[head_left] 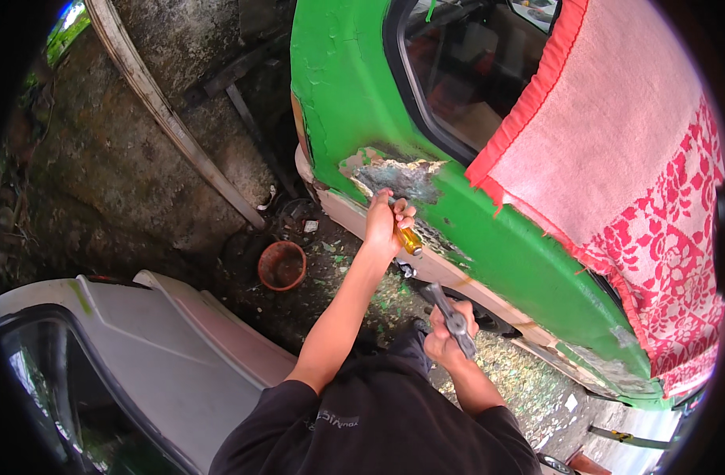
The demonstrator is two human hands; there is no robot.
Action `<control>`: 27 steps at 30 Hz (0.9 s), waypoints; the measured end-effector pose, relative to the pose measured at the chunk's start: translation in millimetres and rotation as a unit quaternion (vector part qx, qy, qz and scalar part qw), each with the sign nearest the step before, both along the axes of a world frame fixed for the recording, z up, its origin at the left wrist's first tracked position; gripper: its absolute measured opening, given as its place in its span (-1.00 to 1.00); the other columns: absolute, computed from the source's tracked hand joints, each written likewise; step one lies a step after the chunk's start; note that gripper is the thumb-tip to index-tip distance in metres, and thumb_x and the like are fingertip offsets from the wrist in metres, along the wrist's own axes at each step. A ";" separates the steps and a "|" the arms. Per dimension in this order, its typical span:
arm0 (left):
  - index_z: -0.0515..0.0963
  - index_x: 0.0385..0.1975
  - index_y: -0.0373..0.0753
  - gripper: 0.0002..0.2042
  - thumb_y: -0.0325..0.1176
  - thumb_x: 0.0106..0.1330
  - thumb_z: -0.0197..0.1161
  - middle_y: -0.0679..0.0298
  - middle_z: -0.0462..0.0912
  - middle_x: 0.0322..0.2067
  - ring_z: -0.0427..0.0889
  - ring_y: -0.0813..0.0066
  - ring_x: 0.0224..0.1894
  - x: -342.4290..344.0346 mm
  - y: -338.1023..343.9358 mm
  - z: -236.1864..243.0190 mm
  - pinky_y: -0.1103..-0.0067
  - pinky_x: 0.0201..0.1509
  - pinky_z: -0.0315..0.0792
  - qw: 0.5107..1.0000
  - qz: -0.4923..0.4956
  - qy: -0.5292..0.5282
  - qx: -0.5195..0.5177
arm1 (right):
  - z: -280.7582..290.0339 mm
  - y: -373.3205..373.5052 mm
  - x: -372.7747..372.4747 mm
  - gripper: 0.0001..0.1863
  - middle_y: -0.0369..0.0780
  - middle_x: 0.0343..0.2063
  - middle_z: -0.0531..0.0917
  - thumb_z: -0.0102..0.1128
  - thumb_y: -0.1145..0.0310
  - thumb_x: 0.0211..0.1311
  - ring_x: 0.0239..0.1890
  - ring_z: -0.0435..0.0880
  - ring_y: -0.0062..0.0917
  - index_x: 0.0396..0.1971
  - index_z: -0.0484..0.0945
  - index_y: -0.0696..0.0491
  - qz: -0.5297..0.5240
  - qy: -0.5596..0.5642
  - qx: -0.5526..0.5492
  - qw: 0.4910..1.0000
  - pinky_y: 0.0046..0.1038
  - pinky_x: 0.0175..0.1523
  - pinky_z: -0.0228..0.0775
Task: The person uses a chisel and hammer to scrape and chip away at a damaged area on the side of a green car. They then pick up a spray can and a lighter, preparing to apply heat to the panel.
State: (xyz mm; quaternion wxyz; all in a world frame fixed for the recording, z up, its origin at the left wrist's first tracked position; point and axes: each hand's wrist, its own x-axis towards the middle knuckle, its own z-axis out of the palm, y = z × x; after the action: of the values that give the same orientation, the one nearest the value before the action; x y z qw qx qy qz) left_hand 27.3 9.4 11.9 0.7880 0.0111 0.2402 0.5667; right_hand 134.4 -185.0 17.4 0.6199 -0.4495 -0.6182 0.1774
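My left hand [386, 220] is closed round a screwdriver-like tool with a clear yellow handle [411, 241]. The handle's butt points down and to the right, toward me; its blade is mostly hidden by my fingers, so I cannot tell the exact kind. The hand is at the lower edge of a bare, scraped patch [406, 179] on the green car [354, 87], where paint and yellowish filler have broken away. Lower and to the right, my right hand [442, 340] grips a hammer, its grey metal head [455, 321] showing above my fist, apart from the yellow handle.
A red and pink patterned cloth [608, 150] covers the car's right part, beside a dark window [473, 71]. Paint chips litter the ground [505, 380]. A terracotta-coloured pot [282, 265] stands left of my arm. A silver car [157, 340] is close at lower left.
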 end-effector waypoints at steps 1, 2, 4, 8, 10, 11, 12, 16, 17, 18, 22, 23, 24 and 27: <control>0.19 -0.32 -0.07 -0.86 -0.23 0.50 -0.24 0.39 0.09 -0.65 0.10 0.66 -0.67 -0.5 0.6 0.6 0.75 -0.78 0.09 1.000 -0.003 -0.005 -0.002 | -9.7 3.2 -3.2 -0.68 -0.30 -0.72 0.41 0.21 0.18 0.22 -0.69 0.42 -0.59 -0.40 0.33 0.11 0.024 0.054 0.042 0.997 -0.53 -0.52 0.26; 0.19 -0.32 -0.07 -0.86 -0.24 0.50 -0.24 0.39 0.09 -0.65 0.09 0.66 -0.67 -1.1 1.0 -1.1 0.75 -0.77 0.09 1.000 -0.008 -0.016 0.007 | -16.5 7.0 -8.6 -0.70 -0.32 -0.71 0.38 0.21 0.24 0.21 -0.69 0.38 -0.62 -0.38 0.30 0.09 0.048 0.109 0.086 0.989 -0.57 -0.52 0.21; 0.19 -0.32 -0.07 -0.88 -0.26 0.49 -0.23 0.39 0.09 -0.65 0.09 0.67 -0.67 -2.8 1.7 -5.5 0.75 -0.77 0.10 0.999 -0.021 -0.038 0.026 | -17.9 16.8 -9.4 -0.75 -0.26 -0.70 0.41 0.24 0.35 0.15 -0.70 0.41 -0.46 -0.40 0.33 0.11 -0.018 -0.023 0.083 0.996 -0.48 -0.53 0.23; 0.20 -0.34 -0.08 -0.87 -0.26 0.48 -0.21 0.38 0.10 -0.65 0.08 0.66 -0.68 2.6 3.6 -0.7 0.78 -0.77 0.11 0.998 0.000 -0.059 -0.004 | -20.8 31.8 -5.8 -0.78 -0.17 -0.72 0.44 0.20 0.40 0.18 -0.78 0.43 -0.23 -0.37 0.34 0.17 -0.030 -0.192 -0.040 0.980 -0.36 -0.66 0.22; 0.20 -0.34 -0.08 -0.87 -0.26 0.48 -0.21 0.38 0.10 -0.65 0.08 0.67 -0.68 -2.7 9.0 -1.0 0.79 -0.78 0.11 0.997 -0.008 -0.076 0.018 | -13.4 21.6 -0.3 -0.74 -0.24 -0.75 0.43 0.22 0.37 0.17 -0.79 0.43 -0.40 -0.34 0.32 0.16 -0.048 -0.194 0.022 0.979 -0.43 -0.66 0.22; 0.20 -0.33 -0.08 -0.87 -0.27 0.48 -0.21 0.38 0.10 -0.65 0.08 0.67 -0.68 -5.5 5.8 -1.6 0.79 -0.78 0.11 0.996 -0.012 -0.081 0.019 | -0.4 12.3 -4.1 -0.75 -0.27 -0.75 0.42 0.22 0.39 0.16 -0.80 0.41 -0.48 -0.34 0.32 0.14 -0.056 -0.132 0.021 0.989 -0.45 -0.67 0.20; 0.20 -0.33 -0.08 -0.88 -0.28 0.48 -0.22 0.39 0.10 -0.65 0.08 0.67 -0.68 -3.9 4.0 -1.5 0.79 -0.78 0.11 0.998 -0.004 -0.066 0.012 | 3.5 3.6 -5.6 -0.79 -0.26 -0.71 0.40 0.21 0.43 0.13 -0.73 0.41 -0.59 -0.38 0.33 0.13 -0.096 -0.102 0.016 0.990 -0.51 -0.61 0.23; 0.18 -0.36 -0.12 -0.87 -0.29 0.45 -0.17 0.39 0.11 -0.67 0.10 0.67 -0.69 -1.8 3.4 3.3 0.78 -0.79 0.06 0.999 0.001 -0.037 -0.015 | 0.1 15.3 -10.6 -0.87 -0.17 -0.66 0.42 0.14 0.48 0.15 -0.63 0.46 -0.47 -0.40 0.36 0.13 -0.011 0.089 -0.003 0.996 -0.49 -0.49 0.28; 0.18 -0.37 -0.13 -0.86 -0.29 0.44 -0.15 0.38 0.12 -0.68 0.11 0.67 -0.69 -1.6 6.2 0.9 0.78 -0.79 0.05 0.999 0.007 -0.019 -0.028 | 4.0 26.0 -9.0 -0.91 -0.12 -0.64 0.44 0.08 0.47 0.20 -0.61 0.47 -0.31 -0.40 0.37 0.13 -0.134 -0.151 -0.123 0.972 -0.44 -0.47 0.29; 0.17 -0.39 -0.14 -0.86 -0.29 0.43 -0.14 0.38 0.13 -0.68 0.12 0.66 -0.68 0.4 13.0 -1.6 0.77 -0.79 0.04 0.999 0.008 -0.010 -0.044 | 11.1 42.4 -9.8 -0.90 -0.11 -0.63 0.46 0.06 0.43 0.22 -0.61 0.46 -0.22 -0.41 0.37 0.13 -0.099 -0.125 -0.202 0.966 -0.40 -0.48 0.30; 0.20 -0.42 -0.18 -0.88 -0.39 0.39 -0.12 0.37 0.13 -0.70 0.10 0.67 -0.71 -33.2 36.0 -33.2 0.78 -0.83 0.05 0.987 0.002 -0.096 -0.130 | -12.8 29.6 -3.2 -0.74 -0.23 -0.72 0.42 0.05 0.23 0.29 -0.71 0.42 -0.44 -0.41 0.33 0.13 -0.080 -0.042 -0.096 0.991 -0.49 -0.54 0.28; 0.20 -0.37 -0.17 -0.91 -0.40 0.42 -0.14 0.37 0.15 -0.68 0.11 0.69 -0.70 -36.7 26.1 -30.2 0.80 -0.83 0.08 0.988 -0.017 -0.114 -0.107 | -12.6 21.4 -2.0 -0.69 -0.28 -0.76 0.40 0.04 0.18 0.31 -0.74 0.41 -0.57 -0.41 0.31 0.14 -0.080 -0.036 -0.051 0.995 -0.54 -0.56 0.27; 0.18 -0.32 -0.16 -0.92 -0.35 0.43 -0.18 0.38 0.14 -0.68 0.11 0.68 -0.70 -33.1 22.4 -27.1 0.80 -0.81 0.06 0.990 -0.027 -0.089 -0.107 | -9.2 19.3 -2.8 -0.68 -0.30 -0.75 0.41 0.04 0.18 0.32 -0.73 0.40 -0.62 -0.42 0.30 0.14 -0.075 0.008 -0.032 0.997 -0.57 -0.56 0.26; 0.17 -0.28 -0.10 -0.91 -0.29 0.48 -0.21 0.37 0.16 -0.65 0.14 0.64 -0.66 -15.3 4.5 -16.8 0.74 -0.74 0.07 0.998 -0.051 -0.034 -0.034 | 3.0 24.3 -2.2 -0.68 -0.32 -0.73 0.43 0.03 0.18 0.33 -0.70 0.37 -0.71 -0.44 0.28 0.14 -0.043 0.088 -0.046 0.994 -0.62 -0.57 0.23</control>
State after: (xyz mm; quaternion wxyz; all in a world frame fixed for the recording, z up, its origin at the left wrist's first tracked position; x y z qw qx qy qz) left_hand 12.0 13.9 -5.0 0.8235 -0.0231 0.2316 0.5173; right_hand 132.1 -160.7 20.4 0.6575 -0.4863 -0.5327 0.2179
